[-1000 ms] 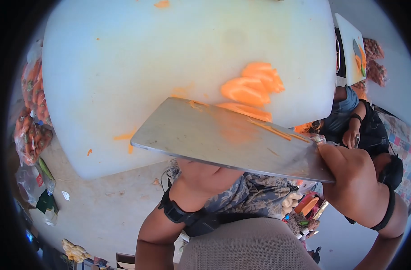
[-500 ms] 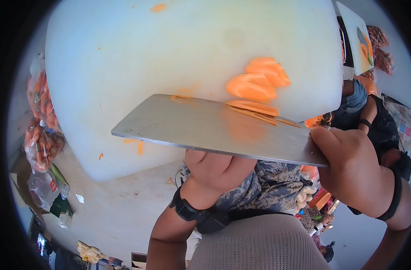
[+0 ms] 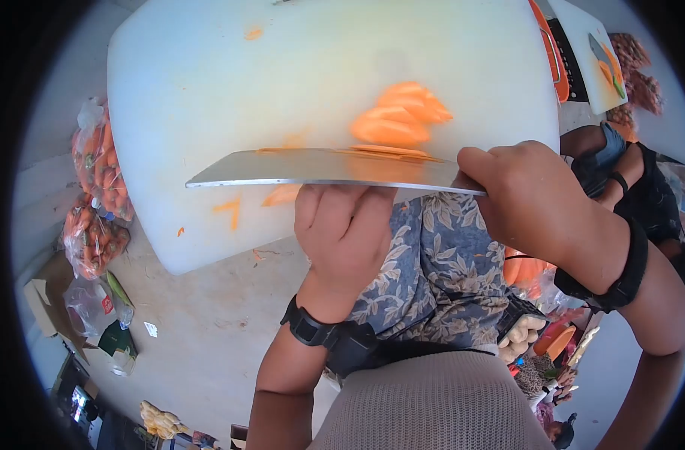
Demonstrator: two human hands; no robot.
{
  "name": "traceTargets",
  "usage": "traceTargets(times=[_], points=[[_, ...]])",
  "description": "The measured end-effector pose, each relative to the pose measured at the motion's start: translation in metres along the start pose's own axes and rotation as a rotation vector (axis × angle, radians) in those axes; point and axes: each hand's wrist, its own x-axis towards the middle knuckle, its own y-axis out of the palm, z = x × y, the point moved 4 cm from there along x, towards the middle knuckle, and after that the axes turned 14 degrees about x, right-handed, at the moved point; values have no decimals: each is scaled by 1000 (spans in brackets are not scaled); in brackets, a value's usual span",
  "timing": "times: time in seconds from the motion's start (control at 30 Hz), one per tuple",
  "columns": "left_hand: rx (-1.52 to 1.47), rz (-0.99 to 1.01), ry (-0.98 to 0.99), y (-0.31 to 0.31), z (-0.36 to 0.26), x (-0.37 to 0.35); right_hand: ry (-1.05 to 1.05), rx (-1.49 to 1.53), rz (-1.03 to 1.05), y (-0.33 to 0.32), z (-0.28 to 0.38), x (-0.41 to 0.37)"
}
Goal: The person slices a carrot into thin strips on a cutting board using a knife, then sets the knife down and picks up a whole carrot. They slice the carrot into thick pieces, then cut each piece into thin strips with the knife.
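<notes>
My right hand (image 3: 533,206) is closed round the handle of a wide cleaver (image 3: 305,166). The blade lies across the near part of a white cutting board (image 3: 230,82), its broad face tilted up towards me. Just behind it my left hand (image 3: 346,225) has its fingers curled over a carrot (image 3: 281,195), whose end shows left of the knuckles; the fingertips are hidden by the blade. Strips of carrot stick to the blade's upper side. Beyond the blade several overlapping carrot slices (image 3: 398,116) lie on the board.
Bags of carrots (image 3: 98,169) stand on the floor at left, near an open cardboard box (image 3: 53,300). At upper right is a second cutting board (image 3: 590,52) with a knife, beside an orange container (image 3: 552,56). Another person (image 3: 635,180) sits at right.
The cleaver has come nearer to level and moved up in view, both hands with it. Its blade now shows more edge-on. The carrot end by my left hand has come into sight.
</notes>
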Motion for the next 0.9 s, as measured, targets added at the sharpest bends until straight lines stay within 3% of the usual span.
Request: traceTargets(times=[0.33, 0.47, 0.9], points=[[34, -77, 43, 3, 0, 5, 90, -28, -3, 1, -3, 2], [32, -122, 10, 0, 0, 5, -52, -65, -113, 5, -5, 4], [26, -29, -34, 1, 0, -1, 85, -13, 54, 9, -5, 0]])
